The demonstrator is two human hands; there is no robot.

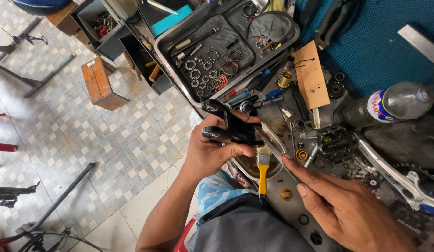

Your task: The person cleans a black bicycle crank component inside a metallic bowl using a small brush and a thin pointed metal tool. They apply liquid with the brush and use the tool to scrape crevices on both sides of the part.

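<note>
My left hand point(212, 151) grips a black metal bicycle part point(226, 123) with two round eyelets, held above the workbench edge. My right hand point(348, 210) holds a thin flat metal tool point(273, 140) whose tip reaches toward the black part; its fingers are extended along the tool. Just below the part, a yellow-handled paintbrush point(263, 170) rests in a shallow round dish point(249, 167).
A metal tray point(177, 77) with several bearings, rings and a grey cloth sits at the back. A plastic bottle point(394, 102), a black pedal point(334, 140), a crank arm point(390, 175), a cardboard piece point(312, 74) and small rings crowd the bench. A wooden stool point(100, 84) stands on the tiled floor.
</note>
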